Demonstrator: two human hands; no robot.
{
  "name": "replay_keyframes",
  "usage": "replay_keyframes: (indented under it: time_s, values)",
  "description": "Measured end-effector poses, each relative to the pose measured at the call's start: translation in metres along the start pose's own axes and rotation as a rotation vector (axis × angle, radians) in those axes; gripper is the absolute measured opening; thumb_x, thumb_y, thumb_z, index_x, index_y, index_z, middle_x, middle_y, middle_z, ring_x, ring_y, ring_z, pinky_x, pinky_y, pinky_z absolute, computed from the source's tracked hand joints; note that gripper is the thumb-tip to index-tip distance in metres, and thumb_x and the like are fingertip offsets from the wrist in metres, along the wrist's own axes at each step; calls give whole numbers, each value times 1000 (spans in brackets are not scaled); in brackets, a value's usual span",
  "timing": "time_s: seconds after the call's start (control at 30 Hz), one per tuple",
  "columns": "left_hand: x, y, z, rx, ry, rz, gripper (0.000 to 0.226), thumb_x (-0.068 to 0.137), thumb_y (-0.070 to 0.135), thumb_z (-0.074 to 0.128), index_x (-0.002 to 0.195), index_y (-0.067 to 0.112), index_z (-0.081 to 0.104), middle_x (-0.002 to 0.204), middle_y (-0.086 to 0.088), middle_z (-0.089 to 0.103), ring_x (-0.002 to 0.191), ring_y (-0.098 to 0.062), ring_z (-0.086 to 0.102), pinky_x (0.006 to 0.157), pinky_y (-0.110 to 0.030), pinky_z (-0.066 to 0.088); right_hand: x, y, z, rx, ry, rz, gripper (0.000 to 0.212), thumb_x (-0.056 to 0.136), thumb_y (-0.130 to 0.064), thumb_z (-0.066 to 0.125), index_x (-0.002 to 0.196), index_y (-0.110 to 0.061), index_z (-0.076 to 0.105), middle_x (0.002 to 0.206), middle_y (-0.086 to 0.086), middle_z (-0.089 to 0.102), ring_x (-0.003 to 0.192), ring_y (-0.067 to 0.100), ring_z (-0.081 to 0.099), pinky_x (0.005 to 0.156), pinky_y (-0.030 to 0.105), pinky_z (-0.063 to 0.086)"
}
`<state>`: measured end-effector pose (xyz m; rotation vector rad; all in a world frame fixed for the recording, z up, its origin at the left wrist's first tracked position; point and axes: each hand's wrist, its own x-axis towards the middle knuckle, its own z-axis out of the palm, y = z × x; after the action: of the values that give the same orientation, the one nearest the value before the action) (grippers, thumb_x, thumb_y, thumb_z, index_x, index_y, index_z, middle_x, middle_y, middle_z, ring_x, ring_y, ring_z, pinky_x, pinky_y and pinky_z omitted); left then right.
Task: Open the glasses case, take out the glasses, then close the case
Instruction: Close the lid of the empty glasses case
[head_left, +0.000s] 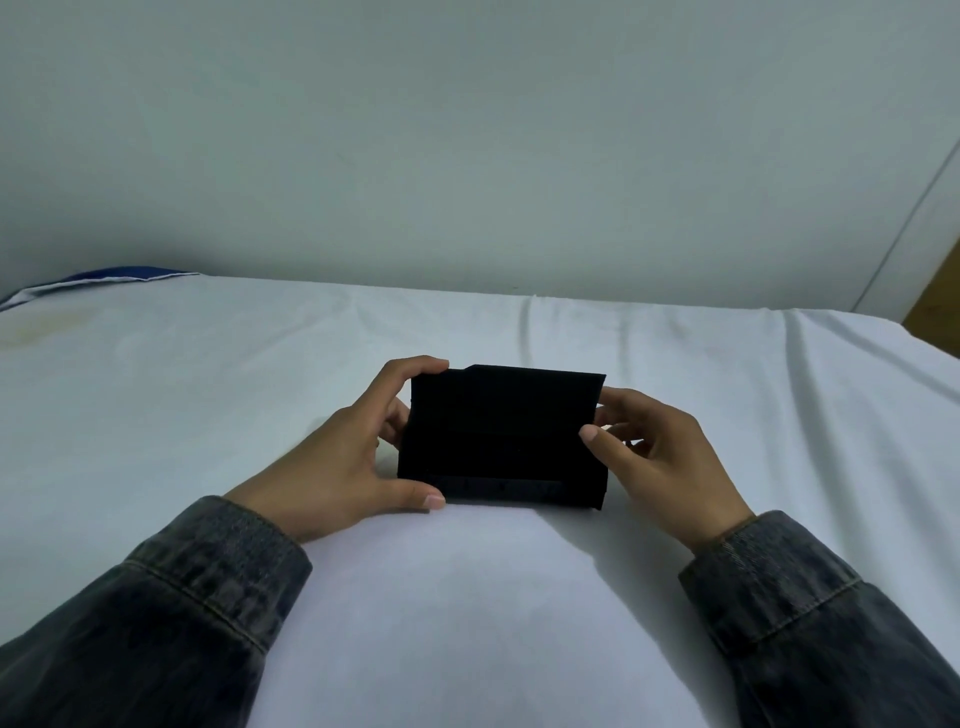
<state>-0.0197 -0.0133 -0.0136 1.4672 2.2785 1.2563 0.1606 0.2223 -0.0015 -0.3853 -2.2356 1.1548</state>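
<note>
White bedsheet (467, 597) stretched over a bed fills most of the shot, bit wrinkled toward the far right, with a plain pale wall (467, 130) behind it and a sliver of something blue (124, 274) poking out at the far left corner of the bed, can't tell what it is. Smack in the middle sits the black glasses case (501, 436), standing up on its long bottom edge on the sheet, and it looks like the flap is lifted so the top part rises as a flat dark panel with a notched corner at upper left. Honestly it's so dark I can't make out any glasses or what's inside. Left hand (353, 452) is gripping the left end of the case, fingers curled over the top left corner and the thumb laid along the bottom front edge near the sheet. Right hand (660, 457) holds the right end, thumb pressed on the front face about halfway up and the other fingers tucked round behind the side. Both wrists come out of dark denim sleeves (208, 587) that run down to the bottom corners, forearms hovering just above the bed
</note>
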Motion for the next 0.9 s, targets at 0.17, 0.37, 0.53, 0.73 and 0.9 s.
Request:
replay_keyframes:
  time_s: [0.17, 0.37, 0.53, 0.73, 0.9]
  values:
    - [0, 2, 0, 1, -7, 2, 104, 64, 35, 93, 142, 64, 31, 95, 24, 62, 93, -2, 61, 86, -25, 41, 1, 1, -1, 50, 23, -8, 17, 93, -23, 63, 106, -23, 73, 95, -3, 77, 81, 20, 71, 74, 34, 56]
    - [0, 5, 0, 13, -22, -2, 104, 66, 33, 92, 141, 65, 29, 96, 28, 62, 94, 0, 60, 86, -26, 41, 3, -2, -1, 158, 75, 7, 24, 97, -29, 54, 86, -18, 73, 77, 1, 74, 63, 10, 66, 62, 26, 50]
    - [0, 6, 0, 11, -32, -4, 103, 67, 33, 91, 142, 66, 28, 101, 25, 62, 99, -4, 60, 87, -25, 41, 3, -4, -1, 229, 104, 48, 31, 98, -31, 53, 87, -12, 75, 86, 14, 76, 66, 19, 68, 61, 32, 51]
    - [-1, 6, 1, -23, -30, -19, 106, 68, 33, 91, 143, 67, 25, 102, 20, 63, 101, -5, 61, 87, -22, 41, 2, -5, -2, 284, 119, 66, 28, 96, -29, 57, 86, -14, 78, 87, 14, 77, 67, 20, 68, 66, 41, 51]
    - [0, 5, 2, -44, -15, -37, 112, 68, 31, 92, 143, 69, 18, 108, 6, 65, 101, -5, 60, 88, -21, 41, 1, -5, -3, 309, 117, 86, 26, 93, -32, 59, 87, -18, 79, 87, 11, 78, 71, 21, 68, 69, 47, 49]
